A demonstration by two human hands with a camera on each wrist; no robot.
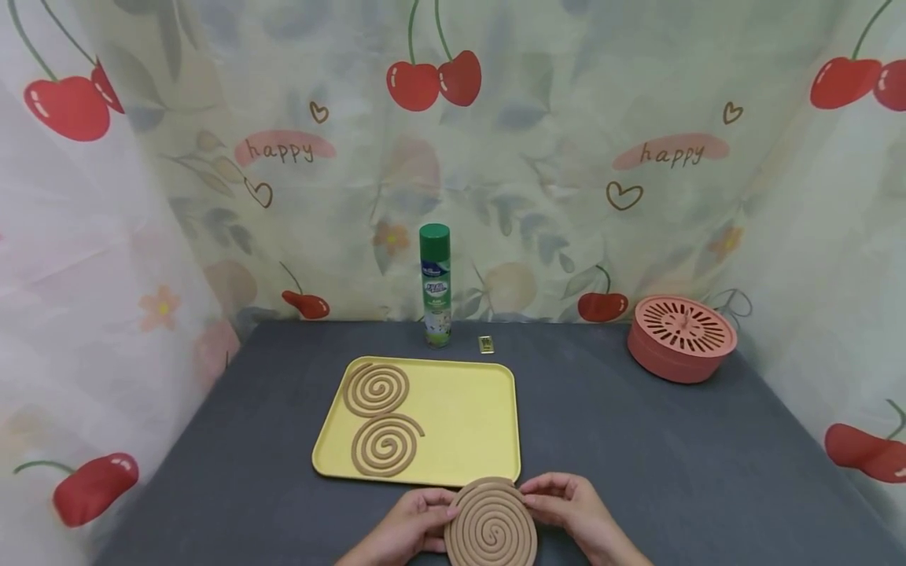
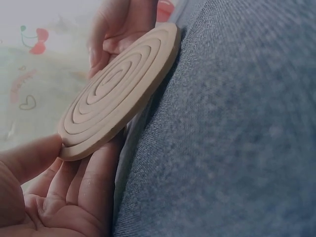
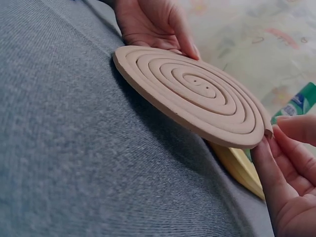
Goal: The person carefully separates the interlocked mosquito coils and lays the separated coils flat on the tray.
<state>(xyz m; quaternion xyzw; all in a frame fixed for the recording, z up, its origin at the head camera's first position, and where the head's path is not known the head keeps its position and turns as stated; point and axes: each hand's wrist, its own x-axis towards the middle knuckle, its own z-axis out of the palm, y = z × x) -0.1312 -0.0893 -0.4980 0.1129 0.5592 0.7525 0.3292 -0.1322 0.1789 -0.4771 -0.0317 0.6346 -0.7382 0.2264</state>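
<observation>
A brown mosquito coil, its spirals packed tightly into a disc, is held between both hands at the near edge of the yellow tray. My left hand grips its left rim, thumb on top and fingers underneath, as the left wrist view shows. On the other side, my right hand pinches the rim by the coil's outer end, fingertips at the edge in the right wrist view. Two single, loosely wound coils lie on the tray's left part: a far coil and a near coil.
Behind the tray stands a green spray can, with a small gold metal piece beside it. A round pink slotted box sits at the back right of the dark table. A patterned curtain surrounds the table.
</observation>
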